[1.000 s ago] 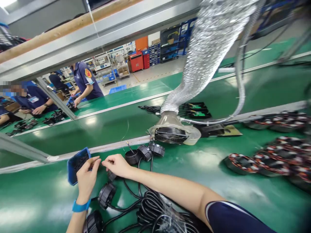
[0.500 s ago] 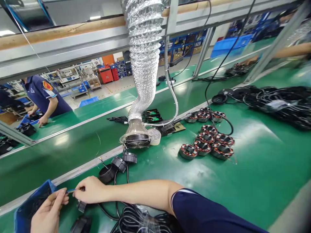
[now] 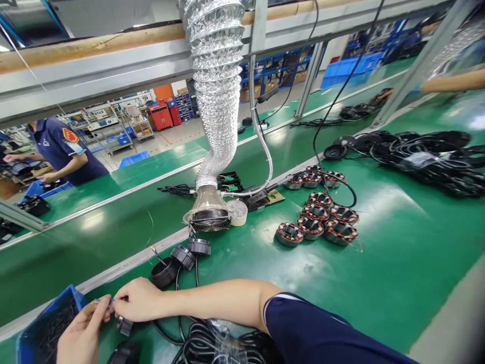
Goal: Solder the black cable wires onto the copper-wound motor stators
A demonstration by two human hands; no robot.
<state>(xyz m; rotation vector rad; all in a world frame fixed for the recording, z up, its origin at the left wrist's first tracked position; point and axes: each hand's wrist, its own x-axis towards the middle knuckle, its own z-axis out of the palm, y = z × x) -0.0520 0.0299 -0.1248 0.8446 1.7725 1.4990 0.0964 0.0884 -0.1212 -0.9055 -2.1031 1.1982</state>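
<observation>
My left hand (image 3: 81, 336) and my right hand (image 3: 136, 299) meet at the lower left, both pinched on a thin blue wire (image 3: 104, 301) stretched between their fingertips. A small black connector (image 3: 124, 325) lies just under my right hand. Beside my left hand stands a blue bin (image 3: 32, 328) holding several small dark parts. A bundle of black cables (image 3: 215, 344) with round black caps (image 3: 182, 258) lies under my right forearm.
A silver flexible duct ends in a fan hood (image 3: 210, 218) on the green bench (image 3: 397, 242). Several copper-wound stators (image 3: 318, 220) lie to the right, more black cable coils (image 3: 428, 159) farther right. A person in a dark blue shirt (image 3: 62, 149) works across the conveyor at left.
The camera swung right and up from one second ago, so my hands moved to the lower left of the view. In the last half second my hands stayed pinched together on the wire.
</observation>
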